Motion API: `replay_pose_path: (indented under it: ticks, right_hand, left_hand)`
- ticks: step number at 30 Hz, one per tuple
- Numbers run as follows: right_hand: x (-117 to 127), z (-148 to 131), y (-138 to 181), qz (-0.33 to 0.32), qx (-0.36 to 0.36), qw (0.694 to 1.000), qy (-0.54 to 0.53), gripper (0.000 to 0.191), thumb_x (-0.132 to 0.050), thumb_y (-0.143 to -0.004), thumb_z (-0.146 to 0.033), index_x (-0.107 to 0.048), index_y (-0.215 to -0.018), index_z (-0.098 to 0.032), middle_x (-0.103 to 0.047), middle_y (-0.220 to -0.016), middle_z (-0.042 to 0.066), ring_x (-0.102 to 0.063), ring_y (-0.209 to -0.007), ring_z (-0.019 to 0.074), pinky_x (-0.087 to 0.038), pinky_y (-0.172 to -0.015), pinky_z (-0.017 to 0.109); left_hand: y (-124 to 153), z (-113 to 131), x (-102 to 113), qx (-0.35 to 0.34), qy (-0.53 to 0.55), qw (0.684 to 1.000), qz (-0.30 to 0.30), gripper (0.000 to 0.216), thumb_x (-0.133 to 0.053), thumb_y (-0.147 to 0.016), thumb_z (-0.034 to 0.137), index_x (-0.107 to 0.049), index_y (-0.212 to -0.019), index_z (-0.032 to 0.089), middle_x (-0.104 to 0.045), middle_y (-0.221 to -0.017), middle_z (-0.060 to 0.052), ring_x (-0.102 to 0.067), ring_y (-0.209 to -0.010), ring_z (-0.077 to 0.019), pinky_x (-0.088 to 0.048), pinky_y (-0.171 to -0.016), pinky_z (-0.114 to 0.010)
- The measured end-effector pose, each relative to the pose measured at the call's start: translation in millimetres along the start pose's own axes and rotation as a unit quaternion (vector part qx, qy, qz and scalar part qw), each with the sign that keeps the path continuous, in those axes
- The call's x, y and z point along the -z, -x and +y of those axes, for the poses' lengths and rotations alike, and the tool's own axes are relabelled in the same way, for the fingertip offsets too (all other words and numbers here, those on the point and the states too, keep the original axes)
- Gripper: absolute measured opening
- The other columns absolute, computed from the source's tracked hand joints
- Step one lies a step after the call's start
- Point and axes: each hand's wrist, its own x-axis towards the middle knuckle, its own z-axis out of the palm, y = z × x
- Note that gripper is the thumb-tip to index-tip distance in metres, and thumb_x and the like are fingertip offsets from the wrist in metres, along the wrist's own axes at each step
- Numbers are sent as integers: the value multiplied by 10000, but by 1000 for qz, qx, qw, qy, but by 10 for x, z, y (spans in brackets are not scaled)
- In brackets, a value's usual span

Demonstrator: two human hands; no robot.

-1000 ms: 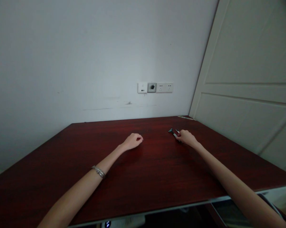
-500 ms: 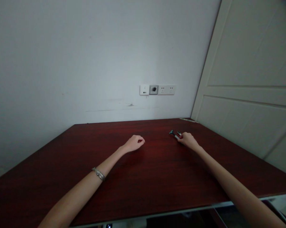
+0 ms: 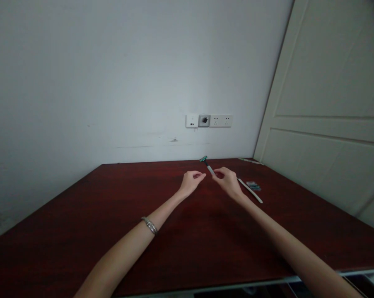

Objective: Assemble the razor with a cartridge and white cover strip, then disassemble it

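Above the table, my right hand [image 3: 228,182] pinches a razor [image 3: 210,169] by its grey handle. The razor's green head [image 3: 203,159] points up and to the left, toward the wall. Close by on the left, my left hand [image 3: 191,182] has thumb and forefinger pressed together, with nothing visible in them; it is near the razor but apart from it. A slim white handle [image 3: 250,190] lies on the table just beyond my right wrist, its far end partly hidden by the hand. Beside it rests a small clear pack [image 3: 253,186] with dark pieces, too small to make out.
The dark red wooden table [image 3: 112,198] reaches back to a white wall. Sockets and switches [image 3: 216,121] sit on that wall above the table. A pale panelled door [image 3: 323,107] stands along the right side. A thin light strip [image 3: 250,161] lies at the far right corner.
My right hand has lifted the razor and moved left with it, uncovering the white handle and the clear pack. My left hand has moved right, closer to the razor.
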Motion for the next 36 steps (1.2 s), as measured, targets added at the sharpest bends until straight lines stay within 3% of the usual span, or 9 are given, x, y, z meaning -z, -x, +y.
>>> replay_pose_path:
  ticks: [5,15,21,26,30,36]
  right_hand:
    - [-34,-350,-7,-9,42,999,6,199,-514,-799,-305,-653,-859,-176,-618,-800,57,-578,-702,158,-423,-658,241]
    - [-170,-568,37,5,50,998,43,211,-482,-838,-328,-632,-911,-200,-603,-848,59,-570,-801,177,-424,-641,243]
    - [-72,-619,77,-98,116,985,88,274,-436,-867,-349,-615,-1025,-213,-600,-960,75,-583,-821,174,-428,-610,233]
    - [243,-192,11,-151,40,971,181,280,-404,-883,-309,-659,-890,-194,-609,-926,76,-598,-827,166,-418,-655,226]
    - [462,366,-14,-211,-61,925,309,316,-368,-888,-265,-656,-834,-145,-611,-948,130,-613,-840,210,-421,-638,256]
    - [571,888,131,-255,-163,891,338,353,-368,-881,-330,-656,-868,-126,-628,-977,175,-627,-868,279,-452,-665,332]
  left_hand:
    - [9,145,-14,-50,-23,997,58,276,-537,-798,341,-704,-853,128,-702,-819,-70,-627,-736,-179,-450,-702,-261]
    - [-4,97,141,9,-19,995,94,336,-530,-784,396,-705,-731,114,-695,-710,-55,-603,-636,-154,-430,-605,-230]
    - [14,-38,316,43,-64,994,72,321,-537,-760,383,-696,-693,113,-674,-636,-49,-584,-579,-143,-413,-553,-219]
    - [17,-225,718,112,-166,980,2,309,-549,-713,370,-679,-592,118,-609,-502,-27,-540,-474,-123,-371,-480,-208]
    - [32,-418,1022,180,-216,959,-41,288,-541,-684,339,-642,-517,126,-570,-441,-13,-464,-372,-89,-328,-416,-197]
    - [73,-659,1124,174,-288,937,-95,309,-521,-664,295,-582,-396,152,-572,-418,-24,-513,-443,-103,-349,-457,-188]
